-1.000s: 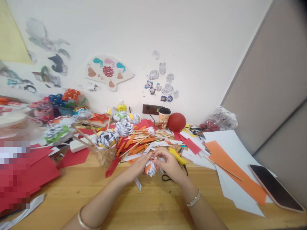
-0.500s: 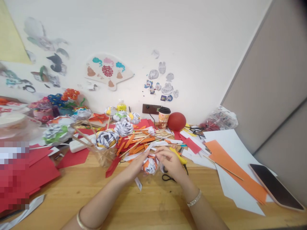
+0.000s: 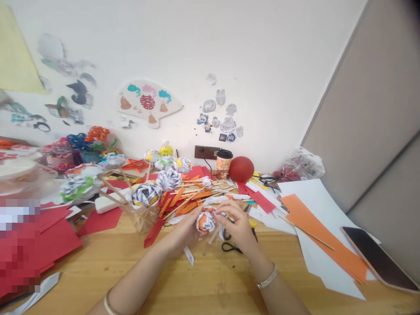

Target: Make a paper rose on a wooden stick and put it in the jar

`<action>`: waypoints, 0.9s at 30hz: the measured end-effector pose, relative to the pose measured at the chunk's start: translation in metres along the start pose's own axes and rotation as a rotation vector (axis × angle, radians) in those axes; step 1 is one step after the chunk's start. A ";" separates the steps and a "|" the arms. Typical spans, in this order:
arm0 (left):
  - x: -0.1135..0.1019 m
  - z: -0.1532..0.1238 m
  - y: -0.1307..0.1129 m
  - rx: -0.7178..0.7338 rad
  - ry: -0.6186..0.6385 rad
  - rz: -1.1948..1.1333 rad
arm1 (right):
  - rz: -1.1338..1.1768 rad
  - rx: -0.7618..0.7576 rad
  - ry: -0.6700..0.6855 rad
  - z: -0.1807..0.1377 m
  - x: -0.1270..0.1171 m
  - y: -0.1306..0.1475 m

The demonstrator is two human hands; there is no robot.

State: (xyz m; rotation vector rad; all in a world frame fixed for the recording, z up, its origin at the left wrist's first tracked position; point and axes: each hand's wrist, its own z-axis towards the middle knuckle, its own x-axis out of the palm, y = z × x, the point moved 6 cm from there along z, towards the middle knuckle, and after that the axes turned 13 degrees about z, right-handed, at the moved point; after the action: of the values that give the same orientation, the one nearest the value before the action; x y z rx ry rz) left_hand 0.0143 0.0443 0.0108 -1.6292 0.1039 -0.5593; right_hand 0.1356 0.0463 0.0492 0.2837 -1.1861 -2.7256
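Observation:
A white and orange paper flower is between my two hands above the table's middle. My left hand is closed round its left side, with the fingers partly hidden behind it. My right hand has its bent fingers and thumb closed at the flower's right edge, on the outer petals. A pale, see-through strip slants below the flower by my right thumb. Black scissor handles show beside my right wrist, partly covered by it. A small white paper scrap lies under my left hand.
Finished paper flowers stand in a clear cup at left. Wooden sticks and paper strips are heaped behind my hands. A lidded paper cup and red balloon are at the wall. Orange paper and a phone lie right.
My right fingers have shifted from the flower's top to its right edge. The flower has turned slightly, showing more orange, and the pale strip now shows below it. The view has tilted up slightly.

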 end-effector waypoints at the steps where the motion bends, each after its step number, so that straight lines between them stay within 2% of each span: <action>1: -0.002 0.001 0.003 0.008 -0.008 0.036 | -0.030 0.008 0.011 0.000 0.001 0.002; 5: -0.010 0.006 0.012 0.034 -0.041 0.210 | -0.099 0.013 0.049 0.000 0.005 0.008; 8: -0.013 0.005 0.014 0.032 -0.050 0.259 | -0.107 0.015 0.069 0.000 0.006 0.009; 17: -0.012 0.006 0.010 0.054 -0.064 0.326 | -0.142 0.002 0.068 -0.001 0.008 0.010; 24: -0.020 0.007 0.008 0.111 -0.107 0.524 | -0.206 -0.078 0.003 -0.002 0.007 0.009; 27: -0.021 0.006 0.007 0.127 -0.108 0.588 | -0.195 -0.018 0.049 -0.002 0.010 0.005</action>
State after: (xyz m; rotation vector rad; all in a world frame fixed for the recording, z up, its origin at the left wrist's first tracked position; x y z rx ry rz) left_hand 0.0003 0.0567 -0.0018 -1.4116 0.4418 -0.0243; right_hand 0.1271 0.0396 0.0507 0.4853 -1.1776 -2.8729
